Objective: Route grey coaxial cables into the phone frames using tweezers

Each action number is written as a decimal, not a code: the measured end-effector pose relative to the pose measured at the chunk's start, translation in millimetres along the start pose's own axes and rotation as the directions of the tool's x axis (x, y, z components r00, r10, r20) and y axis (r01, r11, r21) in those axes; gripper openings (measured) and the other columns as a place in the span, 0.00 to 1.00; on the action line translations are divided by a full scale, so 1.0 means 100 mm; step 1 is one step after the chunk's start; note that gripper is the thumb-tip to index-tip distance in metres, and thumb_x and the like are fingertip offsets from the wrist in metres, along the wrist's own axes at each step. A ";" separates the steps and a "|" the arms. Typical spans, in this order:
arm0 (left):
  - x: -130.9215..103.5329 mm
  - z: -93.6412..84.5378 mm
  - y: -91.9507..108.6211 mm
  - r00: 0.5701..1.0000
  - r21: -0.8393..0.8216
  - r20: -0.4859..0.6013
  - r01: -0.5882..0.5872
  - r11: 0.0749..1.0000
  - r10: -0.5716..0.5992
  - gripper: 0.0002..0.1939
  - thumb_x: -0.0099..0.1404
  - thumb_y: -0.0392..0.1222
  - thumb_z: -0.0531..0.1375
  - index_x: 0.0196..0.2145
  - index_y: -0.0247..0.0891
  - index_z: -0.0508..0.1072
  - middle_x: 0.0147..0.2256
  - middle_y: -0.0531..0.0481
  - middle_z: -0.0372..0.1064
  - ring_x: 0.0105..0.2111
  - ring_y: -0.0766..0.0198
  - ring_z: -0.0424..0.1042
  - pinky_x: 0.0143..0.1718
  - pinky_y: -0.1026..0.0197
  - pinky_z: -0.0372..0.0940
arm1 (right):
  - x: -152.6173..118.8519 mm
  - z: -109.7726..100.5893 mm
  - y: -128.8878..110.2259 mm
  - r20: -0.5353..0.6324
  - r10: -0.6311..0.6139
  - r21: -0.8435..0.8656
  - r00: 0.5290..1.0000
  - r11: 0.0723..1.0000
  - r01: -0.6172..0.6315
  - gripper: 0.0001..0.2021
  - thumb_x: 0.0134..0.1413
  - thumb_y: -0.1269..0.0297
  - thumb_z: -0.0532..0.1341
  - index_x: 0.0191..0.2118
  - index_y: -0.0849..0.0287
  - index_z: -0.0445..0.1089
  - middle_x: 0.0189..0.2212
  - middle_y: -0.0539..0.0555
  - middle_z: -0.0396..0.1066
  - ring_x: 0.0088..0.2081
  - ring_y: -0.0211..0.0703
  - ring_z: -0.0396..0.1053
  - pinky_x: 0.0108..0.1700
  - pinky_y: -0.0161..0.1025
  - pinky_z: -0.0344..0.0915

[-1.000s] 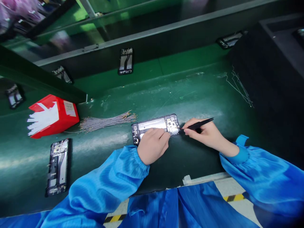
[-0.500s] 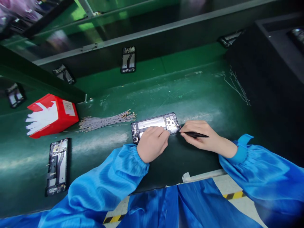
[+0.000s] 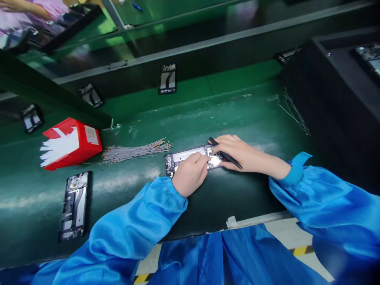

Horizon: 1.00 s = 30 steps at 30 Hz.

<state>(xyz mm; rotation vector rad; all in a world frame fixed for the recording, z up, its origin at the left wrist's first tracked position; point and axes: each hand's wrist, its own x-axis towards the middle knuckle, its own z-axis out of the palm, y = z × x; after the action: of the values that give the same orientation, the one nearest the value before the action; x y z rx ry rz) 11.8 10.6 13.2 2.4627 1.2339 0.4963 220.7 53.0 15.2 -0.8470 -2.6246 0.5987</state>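
Moved since half a second ago: right hand (image 3: 237,152), from just off the right end of the phone (image 3: 185,154) to over that end. Turned with it: black tool (image 3: 227,155), from nearly level to a slant from upper left down to lower right. Little changed: left hand (image 3: 191,174), bent over the phone's lower edge.

Lying flat at the middle of the frame, on the green table (image 3: 252,198): same phone. Long axis running left to right, rising slightly toward the right. Pointing right, partly under fingers: end with the bright board (image 3: 214,161).

For the left hand: curled narrow, thumb and forefinger close together beside the board; cannot tell about anything pinched between. For the right hand: holding black tool across bent fingers, fingertips down near the board, partly hidden.

At left of the frame: wire bundle (image 3: 136,151) near red bin (image 3: 86,146), with white strips (image 3: 62,147) fanned out from its open side. Below, at lower left: second phone (image 3: 74,206), long axis nearly vertical. At upper middle: third phone (image 3: 168,79), likewise near vertical. At right: loose wires (image 3: 293,113) near dark box (image 3: 332,99).
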 end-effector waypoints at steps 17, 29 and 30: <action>-0.10 0.01 0.03 0.989 -0.033 0.086 -0.120 0.992 0.123 0.17 0.62 0.33 0.48 0.44 0.38 0.71 0.27 0.51 0.62 0.28 0.65 0.61 0.32 0.61 0.56 | 0.09 -0.05 -0.03 0.089 0.049 0.032 0.995 0.998 -0.052 0.14 0.47 0.69 0.57 0.43 0.58 0.58 0.45 0.60 0.60 0.47 0.52 0.54 0.44 0.46 0.56; -0.07 -0.09 -0.09 0.957 0.068 0.137 -0.268 0.961 0.257 0.17 0.62 0.32 0.48 0.45 0.38 0.69 0.29 0.49 0.62 0.30 0.63 0.61 0.32 0.61 0.57 | 0.18 -0.06 -0.08 0.155 0.112 -0.016 0.982 0.994 -0.111 0.17 0.41 0.71 0.57 0.41 0.57 0.57 0.42 0.58 0.57 0.43 0.50 0.53 0.40 0.44 0.54; -0.07 -0.10 -0.13 0.954 0.036 0.135 -0.276 0.960 0.269 0.17 0.62 0.31 0.47 0.45 0.38 0.69 0.29 0.49 0.62 0.31 0.63 0.61 0.33 0.62 0.58 | 0.16 -0.06 -0.07 0.148 0.109 -0.009 0.983 0.994 -0.108 0.17 0.41 0.71 0.57 0.41 0.57 0.56 0.43 0.58 0.57 0.43 0.50 0.53 0.41 0.44 0.54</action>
<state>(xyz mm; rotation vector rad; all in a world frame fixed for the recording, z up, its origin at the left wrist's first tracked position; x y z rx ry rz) -5.9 13.4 14.8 2.6809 0.8721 0.3689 207.0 59.6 26.1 -0.9866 -2.7248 0.7149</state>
